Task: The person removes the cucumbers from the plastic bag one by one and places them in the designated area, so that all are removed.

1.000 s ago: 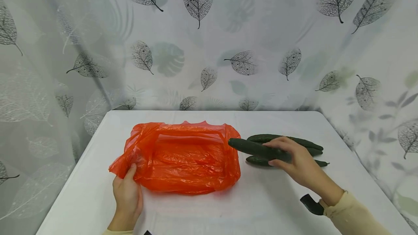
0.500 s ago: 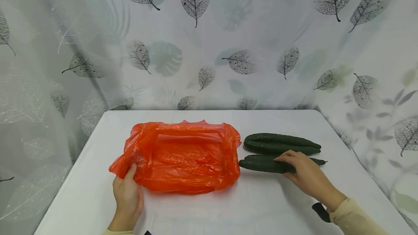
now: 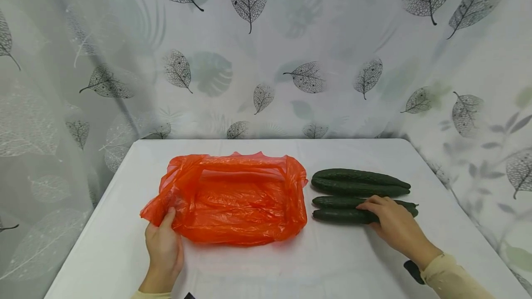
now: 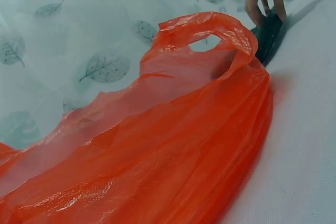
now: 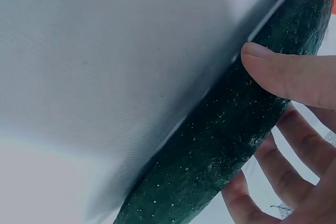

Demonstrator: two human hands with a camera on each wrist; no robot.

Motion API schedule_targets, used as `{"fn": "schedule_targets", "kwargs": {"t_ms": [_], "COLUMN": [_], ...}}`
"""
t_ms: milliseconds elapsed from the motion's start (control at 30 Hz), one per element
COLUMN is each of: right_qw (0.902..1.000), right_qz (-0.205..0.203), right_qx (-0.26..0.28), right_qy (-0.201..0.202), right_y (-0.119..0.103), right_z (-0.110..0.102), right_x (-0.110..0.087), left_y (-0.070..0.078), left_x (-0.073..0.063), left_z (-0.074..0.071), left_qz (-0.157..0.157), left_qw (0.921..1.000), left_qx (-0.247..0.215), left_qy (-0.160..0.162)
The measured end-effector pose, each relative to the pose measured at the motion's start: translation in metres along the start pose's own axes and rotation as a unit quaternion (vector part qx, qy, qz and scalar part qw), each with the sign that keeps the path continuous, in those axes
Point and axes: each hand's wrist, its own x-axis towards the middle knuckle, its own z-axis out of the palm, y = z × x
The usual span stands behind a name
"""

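Observation:
An orange-red plastic bag (image 3: 245, 206) lies spread on the white table, its mouth facing back. My left hand (image 3: 163, 248) pinches the bag's left side, the thumb on top and the other fingers mostly hidden under the film. To the right, my right hand (image 3: 396, 225) holds the front cucumber (image 3: 342, 216) low at the table. In the right wrist view the thumb (image 5: 289, 74) is on one side of this dark green cucumber (image 5: 210, 140), with the fingers along the other. Right behind it lies another cucumber (image 3: 336, 202), partly covered by the right hand.
Two more cucumbers (image 3: 357, 182) lie side by side farther back. The white table (image 3: 266, 271) meets a leaf-patterned curtain (image 3: 270, 50) at its back edge. In the left wrist view, a bag handle loop (image 4: 210, 24) stands up.
My right hand has lowered the cucumber from above the others to the table at the front of the row, then drawn it slightly right. The left hand keeps its hold on the bag.

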Motion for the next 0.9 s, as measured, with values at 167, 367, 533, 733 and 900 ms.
{"fn": "schedule_targets", "kwargs": {"t_ms": [167,367,533,733,900], "right_qw": [1.0000,0.9999,0.9996,0.9994,0.9991], "right_qz": [-0.001,0.015,0.027,0.032,0.036], "right_qx": [-0.005,-0.005,0.003,0.006,-0.002], "right_qy": [0.003,-0.005,-0.010,-0.011,-0.020], "right_y": [0.001,0.001,0.000,-0.001,-0.002], "right_z": [0.002,0.006,0.009,0.009,0.007], "right_x": [-0.001,-0.002,-0.003,-0.003,-0.001], "left_y": [-0.001,-0.002,-0.001,0.002,0.009], "left_x": [0.001,0.002,0.002,0.000,-0.002], "left_z": [-0.001,-0.001,-0.002,-0.002,-0.003], "left_qz": [0.009,0.011,0.011,0.013,0.040], "left_qw": [0.9999,0.9999,0.9999,0.9995,0.9989], "left_qx": [-0.004,-0.006,0.004,0.030,0.020], "left_qy": [-0.007,-0.009,-0.005,-0.001,0.012]}}
